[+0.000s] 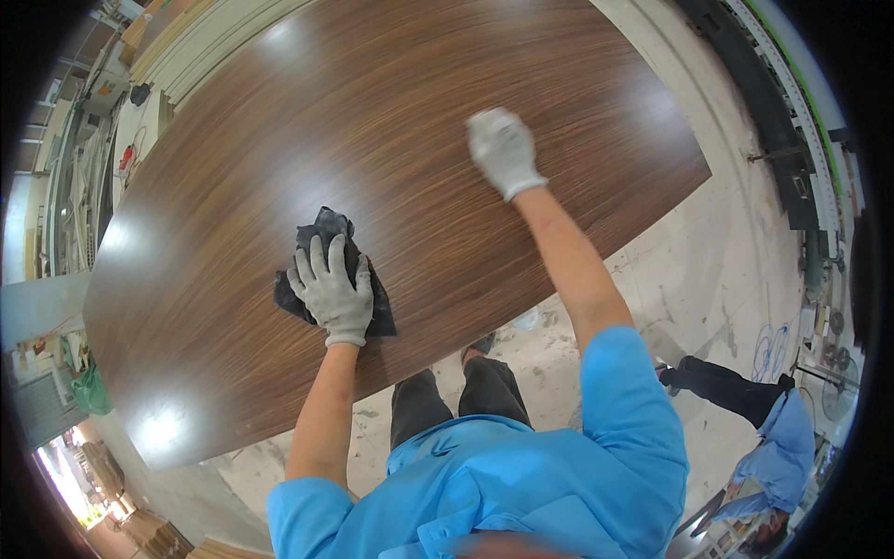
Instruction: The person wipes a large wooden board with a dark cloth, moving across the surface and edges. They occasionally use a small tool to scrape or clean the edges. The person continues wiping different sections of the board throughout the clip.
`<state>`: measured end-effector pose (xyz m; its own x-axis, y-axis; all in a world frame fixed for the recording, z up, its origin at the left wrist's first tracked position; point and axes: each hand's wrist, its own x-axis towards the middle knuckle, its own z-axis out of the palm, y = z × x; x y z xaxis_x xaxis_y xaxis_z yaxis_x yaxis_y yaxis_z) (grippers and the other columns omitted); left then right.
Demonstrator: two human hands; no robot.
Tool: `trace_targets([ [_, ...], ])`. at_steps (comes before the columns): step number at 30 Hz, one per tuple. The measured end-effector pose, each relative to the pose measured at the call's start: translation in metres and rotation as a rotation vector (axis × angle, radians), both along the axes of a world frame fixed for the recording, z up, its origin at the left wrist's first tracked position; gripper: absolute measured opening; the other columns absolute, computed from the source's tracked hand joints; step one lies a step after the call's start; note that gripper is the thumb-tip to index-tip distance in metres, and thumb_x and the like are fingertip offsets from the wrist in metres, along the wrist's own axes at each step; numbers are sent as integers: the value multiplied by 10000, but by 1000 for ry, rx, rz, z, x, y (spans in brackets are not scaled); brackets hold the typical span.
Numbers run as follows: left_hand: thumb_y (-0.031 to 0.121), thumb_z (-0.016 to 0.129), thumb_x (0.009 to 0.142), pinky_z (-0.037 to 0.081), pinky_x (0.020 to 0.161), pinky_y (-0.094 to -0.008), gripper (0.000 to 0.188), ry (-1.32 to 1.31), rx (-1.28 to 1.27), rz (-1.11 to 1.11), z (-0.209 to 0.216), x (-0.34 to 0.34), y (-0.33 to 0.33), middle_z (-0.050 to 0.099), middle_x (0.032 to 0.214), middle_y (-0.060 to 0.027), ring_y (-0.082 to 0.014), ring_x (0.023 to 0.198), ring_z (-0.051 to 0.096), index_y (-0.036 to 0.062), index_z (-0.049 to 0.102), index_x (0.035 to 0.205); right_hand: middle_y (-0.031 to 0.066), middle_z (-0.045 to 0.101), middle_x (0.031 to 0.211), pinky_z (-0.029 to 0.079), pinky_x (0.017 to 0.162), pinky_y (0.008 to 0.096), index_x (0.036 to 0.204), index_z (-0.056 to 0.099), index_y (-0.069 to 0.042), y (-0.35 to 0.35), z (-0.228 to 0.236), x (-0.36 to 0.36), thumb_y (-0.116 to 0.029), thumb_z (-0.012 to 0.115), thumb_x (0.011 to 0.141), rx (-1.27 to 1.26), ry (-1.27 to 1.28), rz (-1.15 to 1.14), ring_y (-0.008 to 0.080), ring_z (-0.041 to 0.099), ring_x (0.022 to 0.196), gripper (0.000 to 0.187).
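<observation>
L hand (333,296) splayed flat on blk rag (328,225), prob. wiping panel (419,186); R hand (504,152) right of rag, fingers unclear; next: press evenly.

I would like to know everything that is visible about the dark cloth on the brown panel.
The dark cloth is blackish, looks like soft fabric, and has creases and an irregular outline. It lies loosely spread, partly bunched, on the wood-grain brown panel, nearer to the person's side. The gloved left hand rests palm down on it, hiding its middle; cloth shows beyond the hand and on both sides.
</observation>
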<state>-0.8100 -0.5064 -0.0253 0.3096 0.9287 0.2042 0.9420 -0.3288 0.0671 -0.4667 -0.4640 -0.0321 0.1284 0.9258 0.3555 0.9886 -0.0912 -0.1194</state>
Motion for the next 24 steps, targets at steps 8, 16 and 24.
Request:
trace_targets([
  [8,393,655,906,238,1169,-587,529,22,-7,9,1,0,-1,488,1479,-143,-394,1401,380,205,542,1388,126,675,896,561,751,445,917,658,-89,-2,-12,-40,-180,606,931,26,175,161,339,664,849,105],
  [16,404,639,915,275,1135,-598,521,7,77,-76,-6,-3,4,507,1467,-150,-412,1369,416,190,556,1383,191,697,852,591,699,464,804,715,-91,-33,-11,-36,-144,543,862,-14,169,11,360,690,802,188],
  [24,492,565,966,247,1159,-618,555,118,141,16,-20,-4,7,428,1546,-160,-423,1404,385,232,499,1452,189,684,898,529,797,497,895,682,-59,-211,-20,260,-172,491,920,90,-59,-838,394,655,920,223],
])
